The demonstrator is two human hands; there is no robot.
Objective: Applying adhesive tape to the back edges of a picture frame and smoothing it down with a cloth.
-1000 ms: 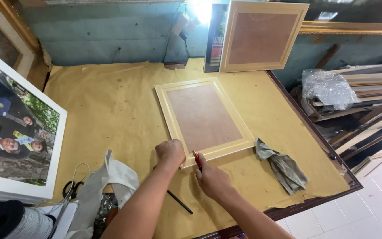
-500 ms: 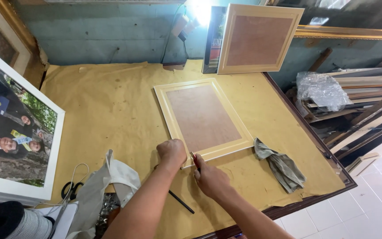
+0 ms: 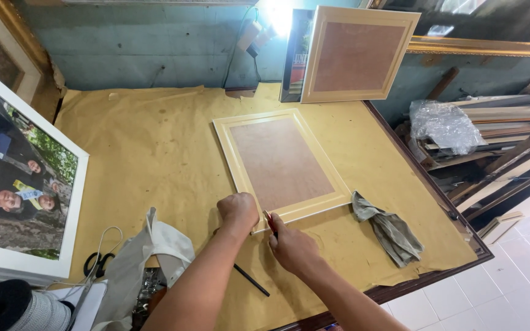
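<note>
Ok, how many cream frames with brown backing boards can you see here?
2. One cream frame lies face down on the paper-covered table under both hands; a second frame leans against the back wall. Others may be hidden.

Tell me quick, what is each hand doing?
Left hand: closed in a fist, pressing on the near edge of the pale wooden picture frame.
Right hand: closed on a small red-handled tool.

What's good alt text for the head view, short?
Two bare hands, left hand and right hand, work at the near edge of a pale picture frame lying back-up on a paper-covered table; a grey rag lies beside it.
</note>
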